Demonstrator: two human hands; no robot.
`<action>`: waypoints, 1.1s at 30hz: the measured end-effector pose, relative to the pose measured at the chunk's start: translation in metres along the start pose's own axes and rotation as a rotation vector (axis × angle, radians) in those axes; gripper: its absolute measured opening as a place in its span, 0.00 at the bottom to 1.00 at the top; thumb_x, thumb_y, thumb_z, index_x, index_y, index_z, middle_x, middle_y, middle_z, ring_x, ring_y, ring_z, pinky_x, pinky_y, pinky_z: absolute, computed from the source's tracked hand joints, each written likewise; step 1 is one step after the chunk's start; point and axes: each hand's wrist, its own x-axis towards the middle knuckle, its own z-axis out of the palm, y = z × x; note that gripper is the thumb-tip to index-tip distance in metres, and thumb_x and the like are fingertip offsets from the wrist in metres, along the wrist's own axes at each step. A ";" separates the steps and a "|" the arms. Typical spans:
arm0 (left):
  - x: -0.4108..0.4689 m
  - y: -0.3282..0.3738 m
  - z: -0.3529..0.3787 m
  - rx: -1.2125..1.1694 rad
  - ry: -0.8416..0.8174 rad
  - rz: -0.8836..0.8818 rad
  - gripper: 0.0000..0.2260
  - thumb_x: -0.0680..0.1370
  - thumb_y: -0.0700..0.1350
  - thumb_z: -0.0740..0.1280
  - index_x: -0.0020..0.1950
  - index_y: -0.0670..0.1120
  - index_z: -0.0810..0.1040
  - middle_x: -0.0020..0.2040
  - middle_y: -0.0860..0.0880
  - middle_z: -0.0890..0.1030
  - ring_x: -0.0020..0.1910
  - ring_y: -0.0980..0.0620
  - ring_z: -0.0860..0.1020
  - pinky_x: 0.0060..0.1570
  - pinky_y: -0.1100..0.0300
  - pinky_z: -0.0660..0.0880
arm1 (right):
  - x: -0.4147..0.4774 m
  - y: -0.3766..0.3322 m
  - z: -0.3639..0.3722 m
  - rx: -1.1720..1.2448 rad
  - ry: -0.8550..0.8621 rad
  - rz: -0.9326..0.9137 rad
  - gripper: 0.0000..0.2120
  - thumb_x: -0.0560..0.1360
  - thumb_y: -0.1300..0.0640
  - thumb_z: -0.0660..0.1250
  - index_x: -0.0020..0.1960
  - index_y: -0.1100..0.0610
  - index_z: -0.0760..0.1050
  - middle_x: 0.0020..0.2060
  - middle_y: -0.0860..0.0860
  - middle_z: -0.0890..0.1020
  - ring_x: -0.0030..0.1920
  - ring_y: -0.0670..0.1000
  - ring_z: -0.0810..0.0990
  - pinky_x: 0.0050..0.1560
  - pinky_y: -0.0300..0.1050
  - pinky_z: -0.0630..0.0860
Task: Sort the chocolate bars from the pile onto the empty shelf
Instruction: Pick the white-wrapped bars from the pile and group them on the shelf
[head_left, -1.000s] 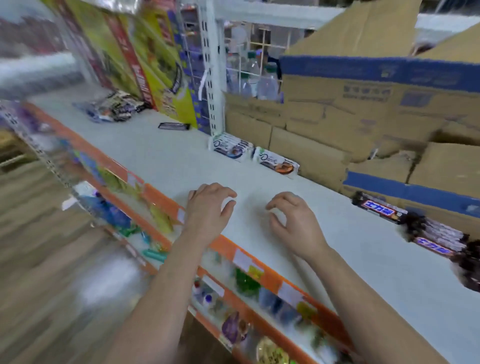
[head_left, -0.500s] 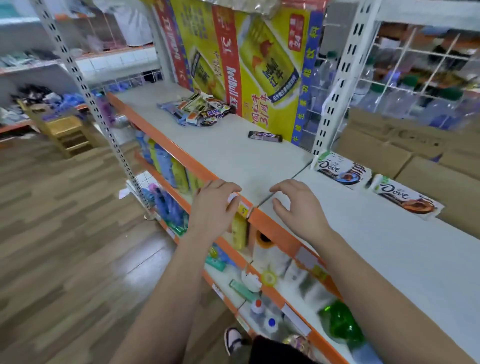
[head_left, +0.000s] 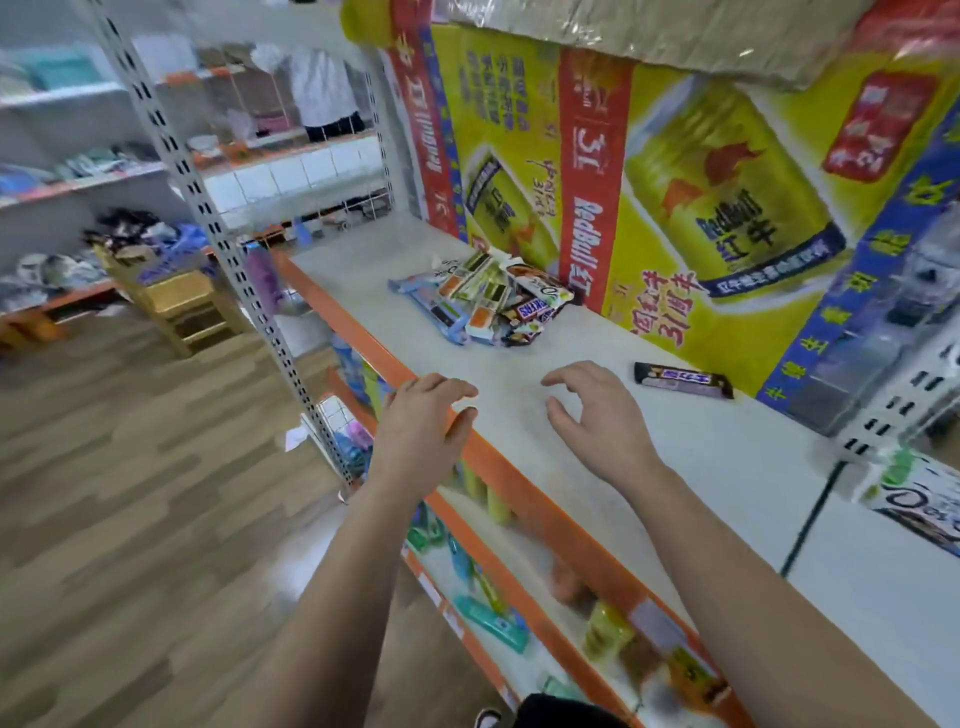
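Observation:
A pile of chocolate bars (head_left: 483, 299) in mixed wrappers lies on the white shelf (head_left: 519, 374) with an orange front edge, in front of a yellow poster. One dark bar (head_left: 683, 379) lies alone to the right of the pile. My left hand (head_left: 423, 423) hovers over the shelf's front edge, fingers loosely curled, holding nothing. My right hand (head_left: 597, 410) hovers above the shelf surface between the pile and the lone bar, fingers relaxed and empty. A white Dove bar (head_left: 919, 506) shows at the right edge, on the neighbouring shelf section.
A perforated metal upright (head_left: 218, 228) stands at the shelf's left end. Lower shelves below hold packaged goods (head_left: 493, 618). A yellow wooden stool (head_left: 176, 306) and more racks stand to the left across the wooden floor (head_left: 130, 493).
My view and both hands have shifted left along the shelf, from the Dove bars toward the pile. The pile and the lone dark bar are now much closer. Both hands stay empty.

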 end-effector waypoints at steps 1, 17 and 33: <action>0.011 -0.009 -0.001 -0.001 0.001 -0.002 0.10 0.77 0.48 0.65 0.58 0.53 0.77 0.54 0.53 0.79 0.56 0.47 0.74 0.53 0.51 0.65 | 0.013 -0.001 0.006 0.001 -0.005 0.001 0.09 0.76 0.56 0.64 0.55 0.53 0.77 0.52 0.50 0.78 0.54 0.51 0.74 0.53 0.41 0.67; 0.193 -0.137 0.030 -0.077 -0.096 0.157 0.09 0.76 0.48 0.65 0.55 0.52 0.79 0.54 0.52 0.81 0.55 0.46 0.76 0.51 0.49 0.70 | 0.203 0.034 0.071 -0.363 0.056 0.313 0.14 0.75 0.55 0.66 0.57 0.59 0.77 0.52 0.57 0.80 0.54 0.60 0.76 0.54 0.52 0.73; 0.308 -0.152 0.064 -0.041 -0.377 0.296 0.28 0.73 0.61 0.65 0.67 0.46 0.68 0.64 0.44 0.72 0.61 0.43 0.72 0.57 0.48 0.73 | 0.223 0.005 0.093 -0.345 0.109 0.637 0.20 0.62 0.49 0.69 0.53 0.54 0.79 0.47 0.55 0.82 0.48 0.58 0.78 0.47 0.46 0.71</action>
